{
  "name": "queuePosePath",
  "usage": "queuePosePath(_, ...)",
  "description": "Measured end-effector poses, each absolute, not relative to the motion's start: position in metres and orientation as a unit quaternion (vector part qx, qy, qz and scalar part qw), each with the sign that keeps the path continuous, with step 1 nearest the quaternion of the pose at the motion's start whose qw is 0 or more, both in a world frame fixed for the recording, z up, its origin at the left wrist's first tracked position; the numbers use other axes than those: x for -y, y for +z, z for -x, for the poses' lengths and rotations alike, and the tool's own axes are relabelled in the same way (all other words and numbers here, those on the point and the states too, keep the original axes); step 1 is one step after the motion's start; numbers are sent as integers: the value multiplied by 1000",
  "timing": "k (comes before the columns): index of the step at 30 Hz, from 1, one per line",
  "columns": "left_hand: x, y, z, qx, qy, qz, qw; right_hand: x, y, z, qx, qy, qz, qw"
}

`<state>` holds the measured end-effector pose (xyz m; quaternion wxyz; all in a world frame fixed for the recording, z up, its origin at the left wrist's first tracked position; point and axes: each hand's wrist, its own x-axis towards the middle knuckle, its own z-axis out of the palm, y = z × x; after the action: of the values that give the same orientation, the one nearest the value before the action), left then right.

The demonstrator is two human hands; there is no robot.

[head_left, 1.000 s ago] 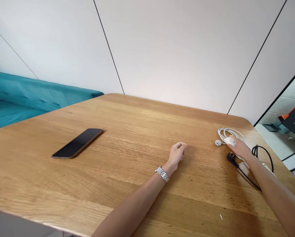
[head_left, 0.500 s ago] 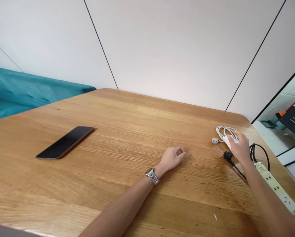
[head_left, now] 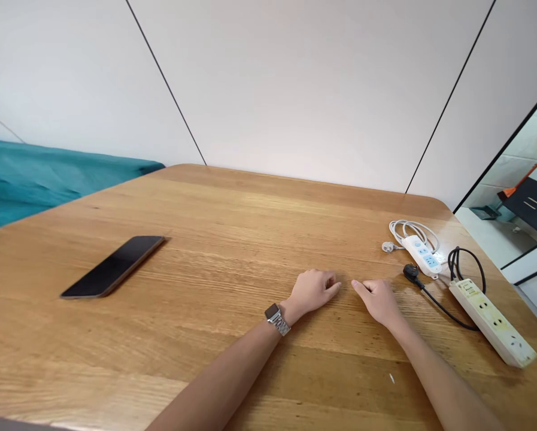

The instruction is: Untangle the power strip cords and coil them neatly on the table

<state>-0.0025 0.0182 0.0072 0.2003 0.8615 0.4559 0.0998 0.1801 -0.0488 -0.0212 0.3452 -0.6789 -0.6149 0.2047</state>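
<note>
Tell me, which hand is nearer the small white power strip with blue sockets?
Right. The right hand rests left of the blue-socketed power strip, not touching; the left hand lies farther left.

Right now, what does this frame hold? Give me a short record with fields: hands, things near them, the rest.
Left hand: curled, empty, resting on table; watch on wrist
Right hand: curled, empty, on table, just apart from left hand
Near right hand: black plug, white strip, cream strip
Left side of table: phone, lying flat, screen dark
</note>
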Motion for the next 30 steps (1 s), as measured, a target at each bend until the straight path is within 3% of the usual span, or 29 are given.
queuePosePath(11,-17,6,1,-437,95,-876,180,49,-18,-200,686,101,661,287)
queuePosePath(16,-15,4,-2,-410,75,-893,167,43,-18,-209,678,55,661,318)
queuePosePath(22,-13,4,0,-383,47,-912,139,38,-25,-212,654,122,646,374)
queuePosePath(30,-16,1,0,-386,65,-909,141,37,-25,-215,653,138,648,367)
